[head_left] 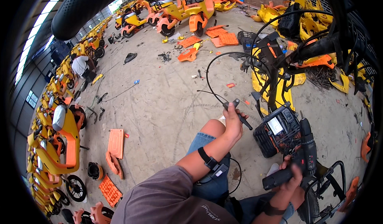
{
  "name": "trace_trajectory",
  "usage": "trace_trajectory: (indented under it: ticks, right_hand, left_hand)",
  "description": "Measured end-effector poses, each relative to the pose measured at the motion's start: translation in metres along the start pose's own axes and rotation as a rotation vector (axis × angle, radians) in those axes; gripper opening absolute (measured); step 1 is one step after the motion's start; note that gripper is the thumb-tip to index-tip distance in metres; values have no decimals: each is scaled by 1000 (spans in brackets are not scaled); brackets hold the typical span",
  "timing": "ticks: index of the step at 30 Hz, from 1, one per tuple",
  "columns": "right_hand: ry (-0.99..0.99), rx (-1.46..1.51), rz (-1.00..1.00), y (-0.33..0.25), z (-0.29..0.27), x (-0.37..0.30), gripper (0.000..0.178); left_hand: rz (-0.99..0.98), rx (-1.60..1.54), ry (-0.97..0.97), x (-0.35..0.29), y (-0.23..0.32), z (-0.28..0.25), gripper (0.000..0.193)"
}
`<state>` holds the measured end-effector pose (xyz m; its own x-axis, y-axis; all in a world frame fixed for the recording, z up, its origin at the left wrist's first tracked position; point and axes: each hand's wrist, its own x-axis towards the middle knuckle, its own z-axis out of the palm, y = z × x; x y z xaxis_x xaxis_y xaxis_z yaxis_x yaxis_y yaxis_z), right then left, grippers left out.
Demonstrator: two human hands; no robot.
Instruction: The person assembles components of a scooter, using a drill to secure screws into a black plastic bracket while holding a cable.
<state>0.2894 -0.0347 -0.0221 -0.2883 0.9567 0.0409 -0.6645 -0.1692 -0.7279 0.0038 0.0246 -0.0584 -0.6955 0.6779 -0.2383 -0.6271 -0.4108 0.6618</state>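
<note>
My left hand (pixel 233 122) is closed around a black brake lever (pixel 246 122), with a thin black cable (pixel 207 74) looping up from it toward the stripped scooter frame (pixel 272 90). My right hand (pixel 294 173) grips a black cordless drill (pixel 308 146) by its handle; its bit points up and away from me. Just left of the drill, a black box-like part (pixel 275 128) with a white label sits low on the frame. Whether the bit touches anything cannot be made out.
A large black grip (pixel 85 12) looms close overhead at upper left. Yellow-orange scooters (pixel 66 152) line the left side; more scooters (pixel 191 10) stand at the back. Orange panels (pixel 115 143) lie on the concrete floor. A person (pixel 81 66) crouches at far left. Yellow covers (pixel 315 20) pile up back right.
</note>
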Motion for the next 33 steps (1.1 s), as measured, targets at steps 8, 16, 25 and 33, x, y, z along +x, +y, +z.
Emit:
trace_trajectory:
  ticks: [8,16,25,33]
  right_hand:
    - [-27,4,9,-1,-1,0,72]
    - [-13,-5,13,1,3,0,75]
    - [56,-80,-4,-2,9,0,80]
    - [-28,-132,-6,-1,15,1,74]
  left_hand:
    - [17,57,5,-4,-5,1,39]
    - [42,82,5,-8,-4,2,35]
    - [175,171,-100,-14,-10,5,37]
    - [250,71,-273,-30,2,6,67]
